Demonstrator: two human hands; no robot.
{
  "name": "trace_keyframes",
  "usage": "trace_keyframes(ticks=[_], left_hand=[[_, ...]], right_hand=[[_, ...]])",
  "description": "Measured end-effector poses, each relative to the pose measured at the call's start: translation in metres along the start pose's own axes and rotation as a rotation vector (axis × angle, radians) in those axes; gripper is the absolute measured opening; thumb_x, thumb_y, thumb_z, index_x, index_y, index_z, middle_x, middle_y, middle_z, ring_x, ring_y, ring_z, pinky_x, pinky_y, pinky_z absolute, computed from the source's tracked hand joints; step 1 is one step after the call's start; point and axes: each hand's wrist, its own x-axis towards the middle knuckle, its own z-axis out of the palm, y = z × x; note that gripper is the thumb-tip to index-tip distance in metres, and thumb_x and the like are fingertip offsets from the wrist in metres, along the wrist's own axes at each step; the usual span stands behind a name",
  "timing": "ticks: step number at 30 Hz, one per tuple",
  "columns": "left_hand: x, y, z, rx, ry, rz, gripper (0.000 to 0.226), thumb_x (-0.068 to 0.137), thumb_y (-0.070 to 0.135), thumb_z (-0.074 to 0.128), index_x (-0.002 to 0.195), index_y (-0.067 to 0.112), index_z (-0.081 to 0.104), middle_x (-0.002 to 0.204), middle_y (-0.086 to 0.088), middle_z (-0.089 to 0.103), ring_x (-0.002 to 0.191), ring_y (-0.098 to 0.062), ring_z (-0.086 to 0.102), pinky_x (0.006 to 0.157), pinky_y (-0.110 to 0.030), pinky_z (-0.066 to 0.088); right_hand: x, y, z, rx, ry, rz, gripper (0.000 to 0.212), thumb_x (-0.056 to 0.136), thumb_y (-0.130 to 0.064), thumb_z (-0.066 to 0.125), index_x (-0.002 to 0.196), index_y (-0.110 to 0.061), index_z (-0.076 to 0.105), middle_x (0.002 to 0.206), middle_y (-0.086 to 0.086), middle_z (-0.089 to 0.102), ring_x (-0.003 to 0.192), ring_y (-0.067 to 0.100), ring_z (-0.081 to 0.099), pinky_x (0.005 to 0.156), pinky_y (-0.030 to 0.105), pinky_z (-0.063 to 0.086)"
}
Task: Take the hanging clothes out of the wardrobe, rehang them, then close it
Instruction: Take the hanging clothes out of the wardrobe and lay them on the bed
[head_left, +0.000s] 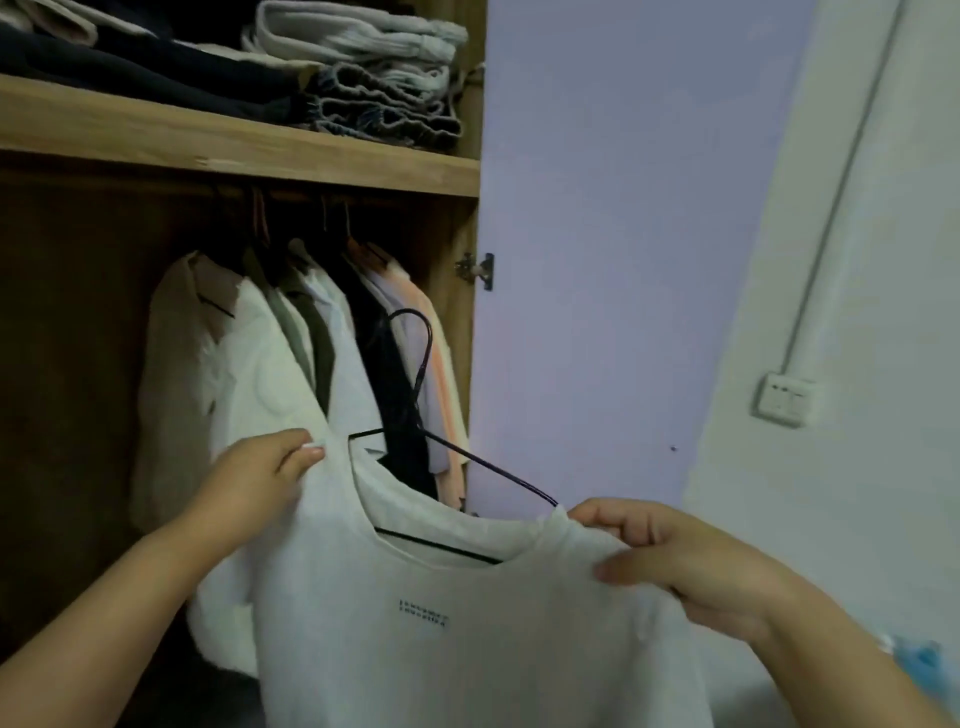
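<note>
A white T-shirt (467, 639) with small dark lettering on the chest is held up in front of the open wardrobe (239, 150). A thin black wire hanger (498, 465) sits partly inside its neck opening, hook pointing up and free of the rail. My left hand (254, 478) pinches the shirt's left shoulder. My right hand (691, 561) grips the right shoulder beside the hanger's end. Several garments (291, 364) in white, olive, black and peach hang from the rail behind.
Folded clothes (363, 67) lie stacked on the wooden shelf above the rail. The wardrobe's lilac door (623, 234) stands open to the right, hinge visible. A wall switch (787, 397) and cable duct are on the white wall at far right.
</note>
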Motion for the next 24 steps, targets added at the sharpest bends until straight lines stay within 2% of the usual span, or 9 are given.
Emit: trace_keyframes(ticks=[3, 4, 6, 9, 12, 15, 17, 21, 24], left_hand=[[-0.029, 0.034, 0.019, 0.010, -0.047, 0.030, 0.044, 0.092, 0.018, 0.054, 0.054, 0.025, 0.034, 0.050, 0.007, 0.042, 0.061, -0.026, 0.044, 0.056, -0.035, 0.025], [-0.038, 0.045, 0.024, 0.004, -0.052, 0.048, 0.043, 0.092, 0.018, 0.054, 0.055, 0.027, 0.034, 0.051, 0.010, 0.042, 0.061, -0.024, 0.043, 0.058, -0.034, 0.024], [-0.056, 0.067, 0.033, -0.006, -0.047, 0.079, 0.041, 0.092, 0.019, 0.054, 0.056, 0.028, 0.037, 0.052, 0.008, 0.046, 0.061, -0.023, 0.046, 0.060, -0.034, 0.026], [-0.075, 0.099, 0.044, -0.032, -0.042, 0.131, 0.038, 0.092, 0.020, 0.054, 0.057, 0.025, 0.043, 0.055, 0.002, 0.052, 0.062, -0.026, 0.051, 0.060, -0.035, 0.031], [-0.089, 0.129, 0.056, -0.118, -0.071, 0.197, 0.035, 0.092, 0.020, 0.055, 0.057, 0.022, 0.049, 0.055, 0.005, 0.054, 0.061, -0.020, 0.052, 0.057, -0.034, 0.031], [-0.095, 0.152, 0.072, -0.170, -0.131, 0.276, 0.027, 0.092, 0.025, 0.056, 0.069, 0.014, 0.064, 0.066, -0.005, 0.065, 0.071, -0.029, 0.060, 0.066, -0.040, 0.043], [-0.097, 0.169, 0.082, -0.186, -0.180, 0.330, 0.033, 0.092, 0.032, 0.054, 0.072, 0.008, 0.064, 0.066, -0.009, 0.065, 0.071, -0.031, 0.059, 0.066, -0.040, 0.044], [-0.113, 0.207, 0.098, -0.252, -0.294, 0.443, 0.026, 0.090, 0.024, 0.057, 0.074, 0.005, 0.064, 0.067, -0.011, 0.064, 0.070, -0.029, 0.057, 0.069, -0.039, 0.043], [-0.132, 0.237, 0.111, -0.296, -0.350, 0.527, 0.026, 0.089, 0.023, 0.060, 0.068, 0.007, 0.062, 0.062, -0.011, 0.062, 0.065, -0.030, 0.055, 0.063, -0.036, 0.042]], right_hand=[[-0.051, 0.018, 0.004, -0.171, 0.252, -0.025, 0.012, 0.087, 0.000, 0.059, 0.097, -0.004, 0.064, 0.079, 0.000, 0.070, 0.067, 0.007, 0.063, 0.061, 0.014, 0.046], [-0.066, 0.024, 0.004, -0.221, 0.348, -0.022, 0.008, 0.089, -0.002, 0.059, 0.093, -0.007, 0.064, 0.065, -0.007, 0.063, 0.055, 0.002, 0.054, 0.053, 0.010, 0.039], [-0.093, 0.036, 0.004, -0.289, 0.508, -0.024, 0.010, 0.089, -0.006, 0.060, 0.084, -0.014, 0.063, 0.054, -0.010, 0.045, 0.045, 0.000, 0.037, 0.046, 0.009, 0.030], [-0.134, 0.047, 0.006, -0.345, 0.690, -0.058, 0.021, 0.088, -0.008, 0.061, 0.071, -0.021, 0.061, 0.050, -0.012, 0.033, 0.044, 0.002, 0.029, 0.046, 0.010, 0.028], [-0.172, 0.056, 0.009, -0.381, 0.845, -0.081, 0.022, 0.085, -0.012, 0.065, 0.066, -0.022, 0.061, 0.047, -0.012, 0.035, 0.043, 0.002, 0.030, 0.047, 0.013, 0.028], [-0.208, 0.067, 0.017, -0.385, 1.008, -0.095, 0.028, 0.082, -0.012, 0.069, 0.058, -0.022, 0.058, 0.043, -0.013, 0.036, 0.042, 0.001, 0.031, 0.047, 0.015, 0.028], [-0.230, 0.074, 0.027, -0.406, 1.139, -0.102, 0.029, 0.079, -0.013, 0.071, 0.055, -0.022, 0.057, 0.043, -0.014, 0.037, 0.043, 0.000, 0.032, 0.048, 0.015, 0.028], [-0.274, 0.094, 0.056, -0.471, 1.395, -0.110, 0.035, 0.076, -0.012, 0.074, 0.051, -0.020, 0.051, 0.041, -0.014, 0.039, 0.043, 0.001, 0.034, 0.047, 0.014, 0.025], [-0.308, 0.110, 0.082, -0.508, 1.554, -0.066, 0.032, 0.075, -0.013, 0.073, 0.052, -0.018, 0.051, 0.043, -0.013, 0.043, 0.045, 0.001, 0.037, 0.048, 0.015, 0.027]])
